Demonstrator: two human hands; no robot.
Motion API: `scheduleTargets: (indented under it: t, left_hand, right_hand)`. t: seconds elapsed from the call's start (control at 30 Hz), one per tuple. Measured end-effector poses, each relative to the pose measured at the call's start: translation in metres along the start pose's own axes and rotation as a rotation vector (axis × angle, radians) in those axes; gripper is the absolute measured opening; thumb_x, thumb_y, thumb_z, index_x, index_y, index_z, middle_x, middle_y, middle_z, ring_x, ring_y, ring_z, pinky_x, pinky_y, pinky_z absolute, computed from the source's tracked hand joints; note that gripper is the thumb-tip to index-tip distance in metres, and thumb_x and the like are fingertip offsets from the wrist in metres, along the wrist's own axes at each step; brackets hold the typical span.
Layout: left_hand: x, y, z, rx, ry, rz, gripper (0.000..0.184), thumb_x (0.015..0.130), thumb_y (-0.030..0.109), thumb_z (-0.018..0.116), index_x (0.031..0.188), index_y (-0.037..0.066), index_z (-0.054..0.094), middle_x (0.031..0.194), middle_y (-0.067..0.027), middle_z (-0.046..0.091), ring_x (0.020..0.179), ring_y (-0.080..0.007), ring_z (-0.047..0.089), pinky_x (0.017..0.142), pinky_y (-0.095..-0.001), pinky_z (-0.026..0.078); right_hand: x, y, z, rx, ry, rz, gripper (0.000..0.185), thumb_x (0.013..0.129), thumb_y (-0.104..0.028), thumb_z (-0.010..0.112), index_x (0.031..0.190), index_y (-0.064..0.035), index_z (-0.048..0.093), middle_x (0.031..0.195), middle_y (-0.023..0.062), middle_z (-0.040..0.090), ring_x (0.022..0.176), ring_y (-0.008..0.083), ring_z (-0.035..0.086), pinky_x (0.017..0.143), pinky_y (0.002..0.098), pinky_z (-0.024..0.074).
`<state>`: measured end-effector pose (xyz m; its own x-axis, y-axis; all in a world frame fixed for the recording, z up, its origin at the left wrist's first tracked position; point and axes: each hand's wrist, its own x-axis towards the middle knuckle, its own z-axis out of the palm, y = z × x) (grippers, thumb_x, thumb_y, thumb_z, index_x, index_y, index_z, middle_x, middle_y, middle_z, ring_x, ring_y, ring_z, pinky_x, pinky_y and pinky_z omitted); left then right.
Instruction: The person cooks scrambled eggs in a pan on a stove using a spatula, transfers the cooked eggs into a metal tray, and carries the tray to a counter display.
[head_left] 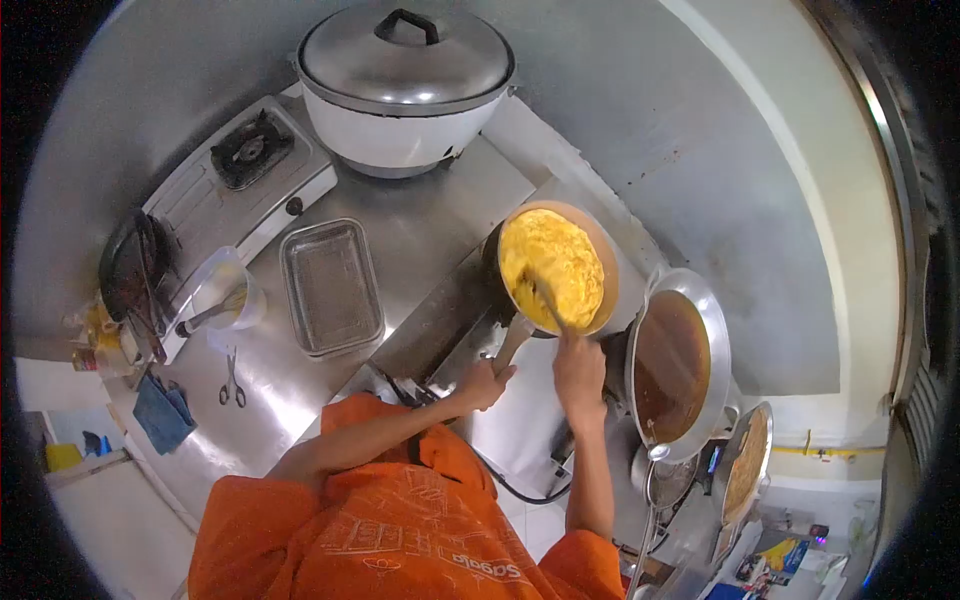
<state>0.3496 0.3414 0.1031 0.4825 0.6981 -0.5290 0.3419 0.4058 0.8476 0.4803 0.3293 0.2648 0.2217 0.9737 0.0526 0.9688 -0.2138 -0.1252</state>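
My left hand (482,387) is closed around the handle (514,345) of a frying pan (603,236), whose inner wall looks tan. Yellow egg (556,262) covers much of the pan's bottom, with folds and ripples on its surface. In my right hand (579,375) I grip a spatula (548,300) by its handle. Its far end rests in the egg near the pan's near left side, and the exact shape of its head is hard to make out.
To the right sits a wide metal pan of brown liquid (672,365), with another shallow pan (748,465) beyond it. A lidded rice cooker (400,125) stands at the back. Leftward are a metal tray (332,288), scissors (232,383), a plastic tub (243,300) and a gas stove (240,185).
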Motion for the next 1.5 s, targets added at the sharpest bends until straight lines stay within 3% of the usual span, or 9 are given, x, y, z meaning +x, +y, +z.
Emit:
scheduleTargets:
  t: [0.37, 0.63, 0.87, 0.9, 1.0, 1.1, 1.23, 1.3, 1.5]
  left_hand:
    - [0.005, -0.006, 0.000, 0.069, 0.035, 0.031, 0.050, 0.096, 0.044, 0.056, 0.082, -0.004, 0.057, 0.055, -0.0136, 0.060, 0.043, -0.0257, 0.060, 0.044, -0.0395, 0.049]
    - [0.010, -0.007, -0.009, 0.142, 0.000, 0.085, 0.048, 0.097, 0.042, 0.055, 0.078, -0.002, 0.059, 0.054, -0.0138, 0.059, 0.044, -0.0253, 0.060, 0.044, -0.0415, 0.047]
    - [0.017, -0.023, -0.003, 0.136, 0.073, 0.188, 0.049, 0.095, 0.039, 0.058, 0.088, -0.009, 0.064, 0.069, -0.0266, 0.063, 0.062, -0.0416, 0.065, 0.058, -0.0490, 0.049]
    - [0.021, -0.032, -0.005, 0.223, 0.053, 0.238, 0.050, 0.095, 0.039, 0.058, 0.088, -0.010, 0.064, 0.072, -0.0276, 0.063, 0.066, -0.0428, 0.065, 0.061, -0.0500, 0.049]
    - [0.037, -0.046, -0.002, 0.294, 0.123, 0.289, 0.049, 0.094, 0.040, 0.058, 0.088, -0.008, 0.064, 0.072, -0.0280, 0.063, 0.071, -0.0432, 0.064, 0.065, -0.0517, 0.049]
    - [0.039, -0.051, 0.001, 0.308, 0.209, 0.384, 0.040, 0.097, 0.038, 0.055, 0.089, 0.000, 0.063, 0.057, -0.0176, 0.059, 0.050, -0.0341, 0.061, 0.052, -0.0484, 0.049]
    - [0.019, -0.026, -0.010, 0.234, 0.116, 0.221, 0.046, 0.094, 0.042, 0.059, 0.087, -0.004, 0.063, 0.061, -0.0207, 0.061, 0.058, -0.0375, 0.063, 0.057, -0.0488, 0.050]
    - [0.005, -0.005, -0.015, 0.197, 0.095, 0.140, 0.054, 0.093, 0.043, 0.060, 0.081, -0.010, 0.064, 0.069, -0.0284, 0.064, 0.073, -0.0478, 0.066, 0.066, -0.0523, 0.051]
    - [0.011, -0.007, -0.018, 0.188, 0.093, 0.204, 0.050, 0.094, 0.041, 0.059, 0.092, -0.009, 0.062, 0.062, -0.0220, 0.063, 0.061, -0.0420, 0.065, 0.059, -0.0492, 0.051]
  right_hand:
    - [0.009, -0.002, 0.031, 0.045, 0.038, -0.201, 0.020, 0.095, -0.010, 0.049, 0.093, 0.0077, 0.059, 0.080, 0.0317, 0.063, 0.080, 0.0496, 0.062, 0.069, 0.0566, 0.0481]
    - [-0.003, -0.013, -0.041, 0.398, 0.055, -0.001, 0.023, 0.097, -0.014, 0.049, 0.095, 0.0040, 0.064, 0.084, 0.0312, 0.062, 0.087, 0.0476, 0.062, 0.071, 0.0526, 0.0480]
    - [0.069, 0.036, 0.052, 0.099, 0.130, -0.015, 0.022, 0.092, -0.011, 0.050, 0.090, 0.0047, 0.064, 0.080, 0.0286, 0.064, 0.079, 0.0481, 0.063, 0.069, 0.0513, 0.0505]
    - [0.050, 0.005, -0.014, 0.134, 0.057, 0.259, 0.025, 0.095, -0.021, 0.052, 0.093, 0.0005, 0.064, 0.084, 0.0273, 0.066, 0.083, 0.0468, 0.063, 0.067, 0.0515, 0.0503]
    - [-0.006, 0.011, -0.086, 0.042, 0.042, 0.211, 0.026, 0.090, -0.023, 0.061, 0.104, -0.0034, 0.070, 0.086, 0.0232, 0.067, 0.082, 0.0445, 0.064, 0.072, 0.0490, 0.0509]
    - [-0.035, 0.033, -0.079, 0.038, -0.027, 0.199, 0.022, 0.088, -0.023, 0.063, 0.101, -0.0079, 0.073, 0.079, 0.0219, 0.067, 0.077, 0.0402, 0.067, 0.071, 0.0478, 0.0526]
    - [0.015, 0.049, 0.019, -0.158, 0.136, 0.186, 0.017, 0.086, -0.023, 0.065, 0.094, -0.0098, 0.072, 0.077, 0.0176, 0.068, 0.073, 0.0390, 0.068, 0.066, 0.0486, 0.0534]
    - [0.018, 0.048, 0.002, -0.160, 0.196, 0.214, 0.016, 0.088, -0.023, 0.063, 0.096, -0.0140, 0.073, 0.079, 0.0154, 0.069, 0.074, 0.0373, 0.068, 0.063, 0.0485, 0.0529]
    - [-0.037, 0.056, -0.096, -0.075, 0.034, 0.330, 0.032, 0.079, -0.025, 0.074, 0.111, -0.0200, 0.074, 0.085, 0.0159, 0.070, 0.079, 0.0367, 0.068, 0.072, 0.0454, 0.0532]
